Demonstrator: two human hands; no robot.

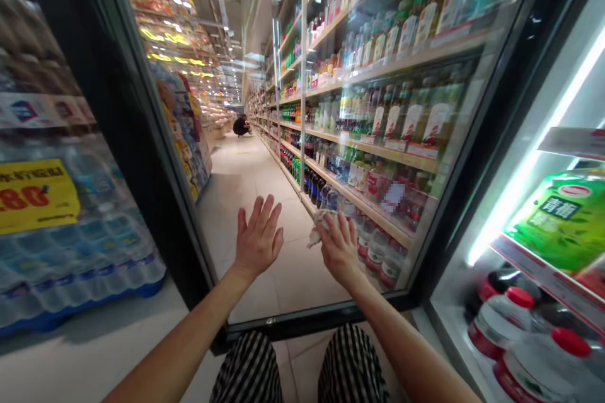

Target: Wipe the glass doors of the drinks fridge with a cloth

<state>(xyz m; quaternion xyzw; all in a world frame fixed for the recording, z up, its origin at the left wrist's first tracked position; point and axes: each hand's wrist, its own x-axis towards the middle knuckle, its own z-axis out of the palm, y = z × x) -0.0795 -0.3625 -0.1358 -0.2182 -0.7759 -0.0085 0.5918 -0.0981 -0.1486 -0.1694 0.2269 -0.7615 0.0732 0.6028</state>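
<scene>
An open glass cooler door (425, 157) stands in front of me, swung out into a shop aisle. My left hand (258, 238) lies flat on the lower glass, fingers spread. My right hand (338, 245) presses a crumpled light cloth (317, 227) against the glass a little to the right, fingers closed over it. Shelves of bottles show through the pane. My knees in striped trousers (302, 365) are below the door's bottom edge.
The lit cooler interior (539, 214) at right holds large red-capped bottles (510, 321) and a green pack (562, 220). Stacked water packs (70, 252) with a yellow price sign sit at left. A crouching person (242, 124) is far down the aisle.
</scene>
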